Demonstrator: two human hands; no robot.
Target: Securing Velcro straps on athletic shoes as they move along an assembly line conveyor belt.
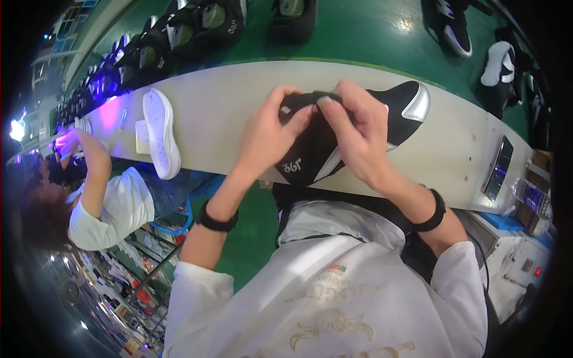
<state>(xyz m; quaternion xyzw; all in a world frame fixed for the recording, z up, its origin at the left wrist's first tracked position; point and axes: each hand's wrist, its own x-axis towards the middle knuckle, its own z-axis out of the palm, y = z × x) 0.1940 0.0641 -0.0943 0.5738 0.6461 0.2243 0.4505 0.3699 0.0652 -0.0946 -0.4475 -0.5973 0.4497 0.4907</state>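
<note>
White shirt — both hands pinch black-and-white shoe.

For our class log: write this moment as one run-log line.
left hand: grips black shoe | right hand: pinches its top edge | shoe: on long table | nearby: white shoe

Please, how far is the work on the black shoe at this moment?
Done: the black shoe with white and silver trim looks assembled and lies on the long pale conveyor belt. In hand: the left hand and the right hand both pinch its upper edge. Left: a white shoe, sole up, waits untouched further along the belt.
</note>
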